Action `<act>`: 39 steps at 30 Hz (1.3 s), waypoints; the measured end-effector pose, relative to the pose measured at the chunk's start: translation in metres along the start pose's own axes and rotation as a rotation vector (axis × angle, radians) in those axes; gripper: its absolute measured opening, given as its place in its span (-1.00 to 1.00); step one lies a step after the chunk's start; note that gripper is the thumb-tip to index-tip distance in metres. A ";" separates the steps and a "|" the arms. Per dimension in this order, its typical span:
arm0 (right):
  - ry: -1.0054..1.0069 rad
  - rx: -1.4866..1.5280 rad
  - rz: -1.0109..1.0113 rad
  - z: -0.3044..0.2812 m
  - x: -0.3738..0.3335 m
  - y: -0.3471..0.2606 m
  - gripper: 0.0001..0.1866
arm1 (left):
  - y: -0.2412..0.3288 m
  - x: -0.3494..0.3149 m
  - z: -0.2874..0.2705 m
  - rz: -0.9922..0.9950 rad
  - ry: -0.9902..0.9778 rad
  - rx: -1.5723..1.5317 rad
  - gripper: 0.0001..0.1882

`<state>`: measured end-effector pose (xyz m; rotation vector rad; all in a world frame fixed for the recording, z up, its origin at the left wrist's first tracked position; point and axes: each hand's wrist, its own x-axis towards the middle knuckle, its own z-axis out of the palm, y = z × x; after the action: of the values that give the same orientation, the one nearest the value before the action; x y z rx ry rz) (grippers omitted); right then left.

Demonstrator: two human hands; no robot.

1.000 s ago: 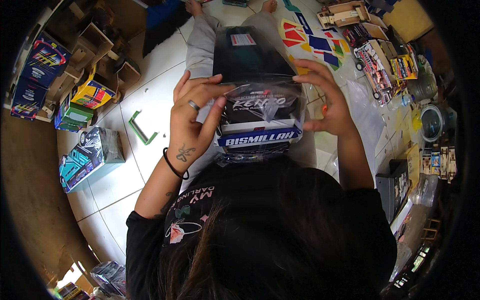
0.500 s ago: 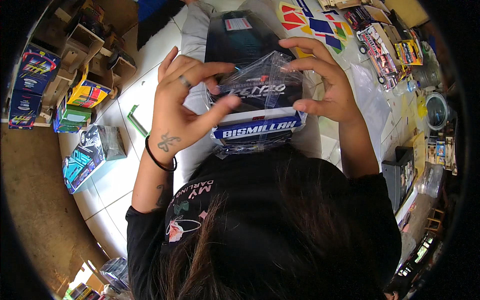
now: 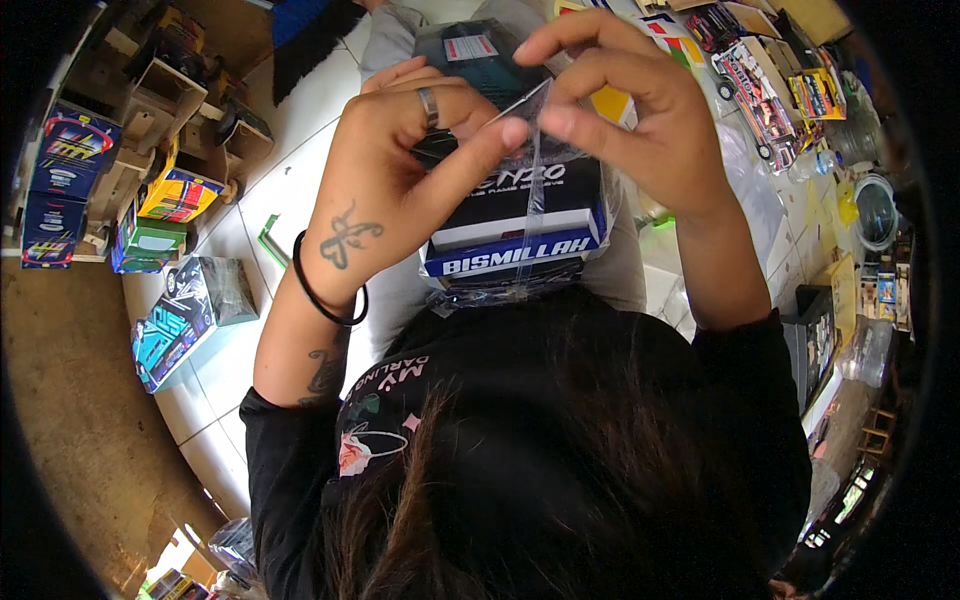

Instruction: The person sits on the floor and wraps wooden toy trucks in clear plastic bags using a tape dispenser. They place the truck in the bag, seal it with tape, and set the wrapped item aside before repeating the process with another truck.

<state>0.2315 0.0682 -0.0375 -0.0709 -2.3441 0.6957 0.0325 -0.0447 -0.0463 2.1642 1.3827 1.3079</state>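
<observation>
A dark toy truck (image 3: 500, 215) with a blue and white front lies between my legs, covered in clear plastic wrap (image 3: 536, 195). My left hand (image 3: 410, 160), with a ring and a black wristband, has its thumb and fingertips closed on the wrap's raised edge. Just to the right, my right hand (image 3: 640, 120) pinches the same edge between thumb and index finger, its other fingers lifted. The wrap is drawn up over the truck's front end, and a seam runs down its middle. Part of the dark top behind is hidden by my hands.
On the tiled floor to the left stand a teal and black toy truck (image 3: 180, 325) and a green strip (image 3: 270, 243). Wooden toy trucks (image 3: 70, 165) are stacked at far left. At right are another toy truck (image 3: 752, 100), clear plastic sheets (image 3: 745, 190) and a round tub (image 3: 875, 212).
Both hands have come closer together over the truck's front. Their fingers, spread apart before, now pinch the wrap, and its peak is pulled upward.
</observation>
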 end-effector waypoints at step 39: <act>-0.003 -0.026 0.043 0.003 -0.024 0.007 -0.88 | -0.002 -0.029 -0.019 -0.134 -0.040 0.316 -0.90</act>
<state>0.2471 0.0675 -0.0575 -0.1326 -2.3606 0.6867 0.0118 -0.0723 -0.0527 2.2264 1.7862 1.0516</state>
